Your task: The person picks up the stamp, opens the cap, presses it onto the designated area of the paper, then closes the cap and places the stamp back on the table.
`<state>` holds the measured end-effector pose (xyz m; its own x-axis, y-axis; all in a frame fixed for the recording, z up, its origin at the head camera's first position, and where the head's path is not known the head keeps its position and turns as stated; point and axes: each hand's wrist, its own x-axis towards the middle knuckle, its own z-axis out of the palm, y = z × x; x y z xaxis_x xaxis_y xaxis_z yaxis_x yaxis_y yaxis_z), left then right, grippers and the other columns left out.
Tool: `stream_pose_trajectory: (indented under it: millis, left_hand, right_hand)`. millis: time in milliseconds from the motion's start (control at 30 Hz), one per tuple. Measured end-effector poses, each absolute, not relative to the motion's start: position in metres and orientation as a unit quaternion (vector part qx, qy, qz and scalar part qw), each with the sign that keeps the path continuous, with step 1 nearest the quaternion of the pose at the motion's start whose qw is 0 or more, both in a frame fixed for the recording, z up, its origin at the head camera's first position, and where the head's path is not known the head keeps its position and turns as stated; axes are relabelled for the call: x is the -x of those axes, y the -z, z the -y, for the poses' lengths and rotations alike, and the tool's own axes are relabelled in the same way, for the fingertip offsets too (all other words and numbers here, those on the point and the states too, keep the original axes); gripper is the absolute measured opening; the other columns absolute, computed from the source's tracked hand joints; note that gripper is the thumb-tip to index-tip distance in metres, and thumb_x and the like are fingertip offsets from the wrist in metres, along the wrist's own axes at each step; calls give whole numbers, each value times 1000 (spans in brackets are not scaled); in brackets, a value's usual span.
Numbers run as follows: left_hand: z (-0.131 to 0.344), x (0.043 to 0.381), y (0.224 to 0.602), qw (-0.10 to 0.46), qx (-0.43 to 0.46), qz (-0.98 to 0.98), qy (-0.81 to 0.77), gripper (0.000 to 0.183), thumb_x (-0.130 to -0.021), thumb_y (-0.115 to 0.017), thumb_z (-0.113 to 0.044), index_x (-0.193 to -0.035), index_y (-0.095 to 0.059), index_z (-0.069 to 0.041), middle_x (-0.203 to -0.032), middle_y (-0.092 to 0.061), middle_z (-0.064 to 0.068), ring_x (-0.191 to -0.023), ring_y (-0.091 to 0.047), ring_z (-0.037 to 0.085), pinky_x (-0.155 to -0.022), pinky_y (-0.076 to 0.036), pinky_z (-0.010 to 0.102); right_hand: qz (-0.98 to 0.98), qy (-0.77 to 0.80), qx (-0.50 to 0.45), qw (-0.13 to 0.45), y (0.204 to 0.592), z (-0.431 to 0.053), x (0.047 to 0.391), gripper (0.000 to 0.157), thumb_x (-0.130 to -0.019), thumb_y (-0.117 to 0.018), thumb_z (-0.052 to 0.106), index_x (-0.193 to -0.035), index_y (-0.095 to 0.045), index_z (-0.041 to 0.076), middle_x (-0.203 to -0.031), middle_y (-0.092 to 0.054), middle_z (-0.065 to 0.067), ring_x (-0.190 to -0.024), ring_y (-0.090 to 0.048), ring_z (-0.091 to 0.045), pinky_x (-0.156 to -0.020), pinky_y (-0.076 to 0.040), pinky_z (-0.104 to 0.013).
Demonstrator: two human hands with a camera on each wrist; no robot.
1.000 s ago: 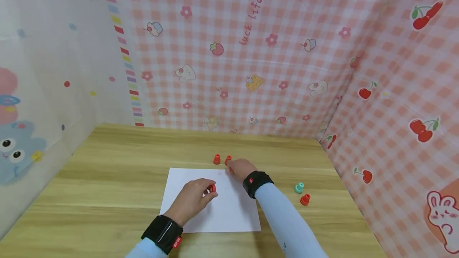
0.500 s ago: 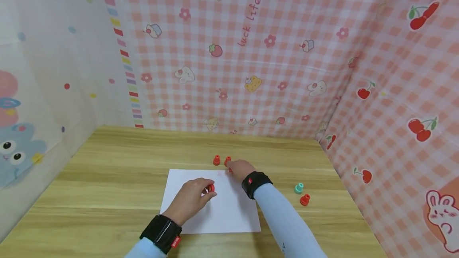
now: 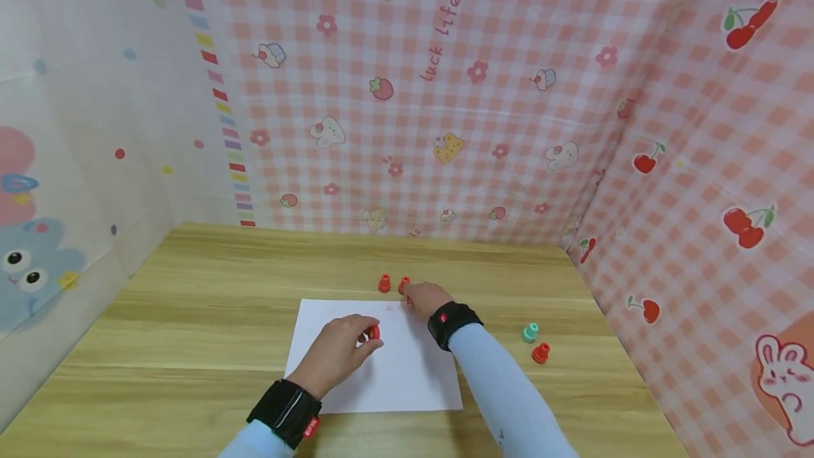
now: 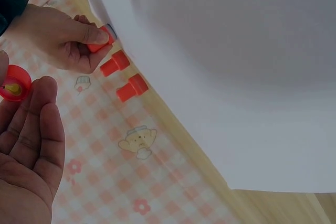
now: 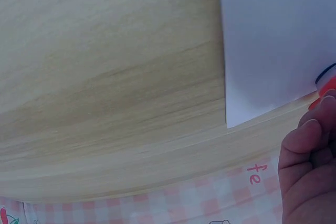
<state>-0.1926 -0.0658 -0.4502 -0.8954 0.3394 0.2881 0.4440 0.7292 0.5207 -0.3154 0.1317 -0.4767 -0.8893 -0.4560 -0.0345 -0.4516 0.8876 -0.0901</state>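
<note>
My left hand (image 3: 337, 352) is raised over the white sheet of paper (image 3: 420, 380), pinching a small round red cap (image 4: 23, 73) with something yellow inside. At the paper's far edge, my right hand (image 3: 429, 301) grips a red toy stamp (image 4: 110, 34) between thumb and fingers; its dark-rimmed end faces the sheet. Faint pink marks (image 3: 390, 307) show on the paper just left of those fingers. Two more red stamps, a nearer one (image 4: 115, 64) and a farther one (image 4: 132, 87), stand in a row beyond the paper's edge, beside my right hand.
Right of my right forearm, a teal stamp (image 3: 531, 333) and another red stamp (image 3: 541, 353) stand on the wooden table (image 3: 191, 316). A pink checked cloth (image 3: 413, 126) hangs behind the table and along its right side; a white printed cloth (image 3: 146, 112) hangs on the left.
Both hands keep nearly the same place and grip. The head view has shifted very slightly.
</note>
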Motion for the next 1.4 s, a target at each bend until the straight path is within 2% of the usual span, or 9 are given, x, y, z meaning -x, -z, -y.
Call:
stream_pose_trajectory:
  millis: [167, 300, 667, 967, 1267, 1400]
  left_hand:
    - [68, 192, 448, 92, 217, 925, 299, 26, -85, -80, -22, -105, -72, -7, -84, -64, -5, -79, -61, 16, -73, -51, 34]
    - [68, 192, 448, 99, 216, 924, 298, 26, -84, -81, -21, -104, -72, -7, -83, -63, -6, -78, -60, 15, -73, -51, 34]
    - [65, 195, 450, 93, 202, 927, 303, 27, -85, -80, -21, -107, -72, -6, -83, -63, -6, -73, -54, 10, -68, -50, 30]
    - [62, 194, 450, 90, 195, 928, 305, 30, -85, -79, -21, -110, -71, -5, -86, -66, -4, -76, -57, 11, -69, -50, 29]
    - [59, 193, 450, 95, 205, 923, 313, 33, -85, -79, -23, -112, -72, -5, -84, -64, -5, -76, -59, 15, -67, -48, 29]
    - [59, 195, 453, 100, 205, 923, 309, 31, -85, -80, -22, -111, -72, -6, -81, -62, -8, -74, -58, 13, -66, -46, 28]
  right_hand:
    - [-970, 72, 229, 25, 472, -133, 316, 1, -97, -64, 12, -98, -65, 11, -85, -67, -2, -71, -56, -17, -72, -49, -32]
    - [-971, 120, 205, 24, 468, -138, 315, 10, -96, -68, 15, -103, -65, 9, -88, -67, -3, -73, -56, -18, -73, -50, -33]
    - [-967, 182, 179, 10, 463, -153, 317, 13, -98, -65, 17, -104, -58, 9, -81, -59, -2, -70, -53, -18, -66, -45, -32]
    - [-953, 278, 123, 1, 460, -162, 304, 20, -97, -66, 21, -103, -55, 6, -84, -58, -4, -73, -52, -19, -66, -43, -32]
    - [-923, 383, 46, -3, 462, -172, 284, 15, -100, -62, 22, -104, -57, 8, -85, -55, -5, -74, -50, -21, -63, -40, -32]
    - [-904, 427, 14, -3, 464, -175, 275, 15, -100, -62, 21, -103, -58, 7, -87, -54, -7, -77, -50, -23, -64, -38, -33]
